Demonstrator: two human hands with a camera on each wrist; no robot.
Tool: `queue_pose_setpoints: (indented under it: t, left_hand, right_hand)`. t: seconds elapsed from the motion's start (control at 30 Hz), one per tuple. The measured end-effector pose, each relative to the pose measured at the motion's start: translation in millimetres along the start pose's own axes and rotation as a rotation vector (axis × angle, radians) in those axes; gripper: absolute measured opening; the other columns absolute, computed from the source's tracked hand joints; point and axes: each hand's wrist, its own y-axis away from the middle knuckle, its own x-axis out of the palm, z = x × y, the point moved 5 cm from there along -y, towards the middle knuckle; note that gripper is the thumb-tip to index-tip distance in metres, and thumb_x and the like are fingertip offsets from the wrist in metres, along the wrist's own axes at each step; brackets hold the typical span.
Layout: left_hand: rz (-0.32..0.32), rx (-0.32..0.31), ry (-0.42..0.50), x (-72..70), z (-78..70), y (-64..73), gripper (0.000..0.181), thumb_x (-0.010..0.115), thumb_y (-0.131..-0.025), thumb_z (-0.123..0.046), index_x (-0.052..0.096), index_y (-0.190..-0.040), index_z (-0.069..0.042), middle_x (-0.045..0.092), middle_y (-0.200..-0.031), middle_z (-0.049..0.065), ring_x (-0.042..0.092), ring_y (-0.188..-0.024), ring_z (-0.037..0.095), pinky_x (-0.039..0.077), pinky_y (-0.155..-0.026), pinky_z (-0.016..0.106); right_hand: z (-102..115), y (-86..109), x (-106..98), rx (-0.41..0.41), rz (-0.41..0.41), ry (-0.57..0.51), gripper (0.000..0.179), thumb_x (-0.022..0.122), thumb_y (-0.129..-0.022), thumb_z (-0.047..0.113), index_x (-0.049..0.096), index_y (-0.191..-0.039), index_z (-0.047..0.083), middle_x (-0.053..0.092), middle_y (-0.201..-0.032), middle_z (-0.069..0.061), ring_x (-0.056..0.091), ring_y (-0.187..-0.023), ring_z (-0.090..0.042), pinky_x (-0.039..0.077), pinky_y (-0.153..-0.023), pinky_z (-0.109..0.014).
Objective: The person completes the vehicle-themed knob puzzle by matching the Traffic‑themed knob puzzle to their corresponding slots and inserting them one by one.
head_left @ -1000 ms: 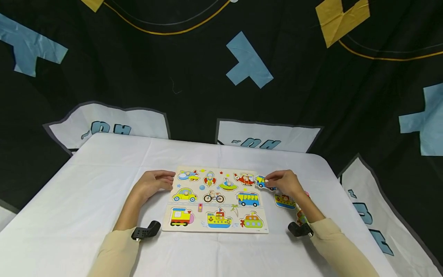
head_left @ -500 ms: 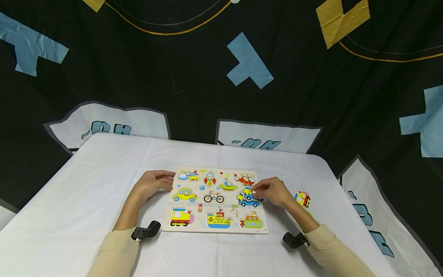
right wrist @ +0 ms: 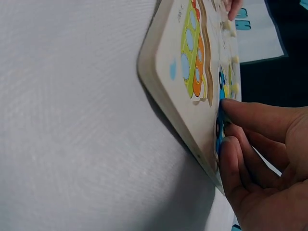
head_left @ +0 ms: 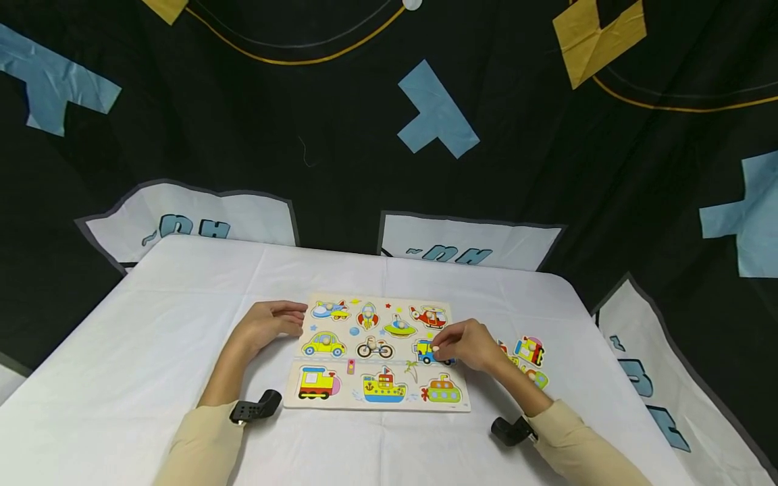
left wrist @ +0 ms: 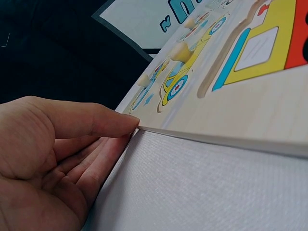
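A pale wooden puzzle board point(head_left: 404, 345) printed with vehicles lies on the white cloth. My left hand point(head_left: 267, 327) rests at its left side; in the left wrist view, the thumb tip point(left wrist: 131, 122) touches the edge and the other fingers lie behind it. My right hand point(head_left: 471, 344) pinches a blue and yellow bus puzzle piece point(head_left: 423, 351) over the bus picture, at the board's right side. In the right wrist view, thumb and fingers hold this bus piece point(right wrist: 221, 118) close against the board; whether it is fully seated is hidden.
A train piece point(head_left: 530, 351) and a green submarine piece point(head_left: 536, 376) lie right of the board, near another partly covered piece. Knobbed pieces, among them a yellow car point(head_left: 324, 344), sit in the upper rows. A dark curtain point(head_left: 340, 148) hangs behind the table.
My right hand has brought the bus piece from beside the board's upper right edge, left and down, over the bus picture. My left hand has stayed at the left edge.
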Motion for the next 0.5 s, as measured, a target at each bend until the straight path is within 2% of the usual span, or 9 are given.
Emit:
queue_pose_setpoints:
  t: [0.23, 0.5]
  left_hand:
    - [-0.002, 0.001, -0.010, -0.3, -0.7, -1.5, 0.053, 0.076, -0.081, -0.009, 0.065, -0.133, -0.005, 0.075, -0.114, 0.009, 0.069, -0.098, 0.013, 0.048, -0.093, 0.032]
    - [-0.004, -0.017, -0.011, 1.5, 0.1, -1.0, 0.054, 0.076, -0.081, -0.009, 0.065, -0.134, -0.006, 0.075, -0.116, 0.011, 0.069, -0.099, 0.016, 0.048, -0.095, 0.036]
  right_hand:
    - [0.3, 0.4, -0.3, -0.044, 0.012, 0.004, 0.015, 0.087, -0.076, 0.013, 0.080, -0.089, 0.012, 0.074, -0.078, 0.002, 0.060, -0.069, -0.012, 0.044, -0.060, -0.026]
    - [-0.1, 1.3, -0.3, -0.031, 0.015, 0.013, 0.015, 0.087, -0.076, 0.015, 0.079, -0.090, 0.013, 0.073, -0.079, 0.003, 0.059, -0.071, -0.013, 0.043, -0.061, -0.026]
